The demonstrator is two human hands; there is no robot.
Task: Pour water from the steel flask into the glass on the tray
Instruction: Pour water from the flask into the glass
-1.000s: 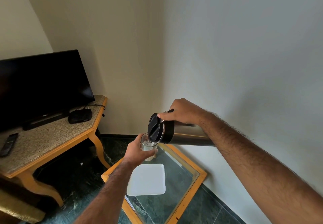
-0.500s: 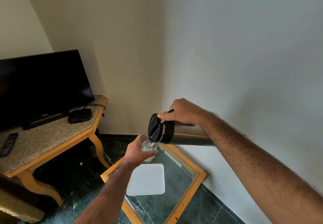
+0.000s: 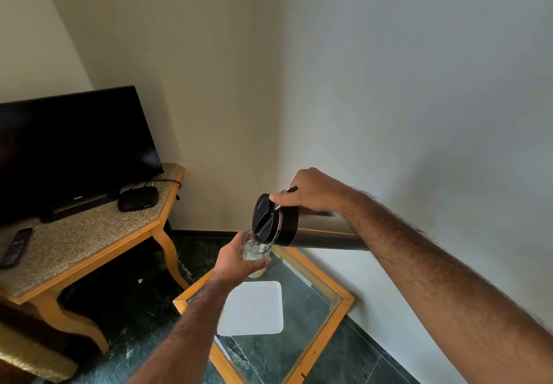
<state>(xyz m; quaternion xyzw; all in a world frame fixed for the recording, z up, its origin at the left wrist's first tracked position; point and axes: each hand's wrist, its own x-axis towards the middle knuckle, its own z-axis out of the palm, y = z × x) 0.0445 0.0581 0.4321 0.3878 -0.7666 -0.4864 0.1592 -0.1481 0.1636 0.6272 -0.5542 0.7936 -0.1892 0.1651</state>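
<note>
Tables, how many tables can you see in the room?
2. A stone-topped wooden table stands on the left, with the television on it. A low glass-topped table sits by the wall below the hands, carrying the white tray. Others may lie outside the view.

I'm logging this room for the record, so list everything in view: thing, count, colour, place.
steel flask: 1, silver with black lid, tipped over the glass
glass: 1, clear, held above the table, holds water
tray: 1, white, on the glass-topped table
glass-topped table: 1, wooden frame, in the corner
TV: 1, black, on the stone-topped stand
stone-topped stand: 1, speckled beige, left
set-top box: 1, black, beside the TV
remote: 1, black, stand's left
left hand: holds glass
right hand: holds flask
</note>
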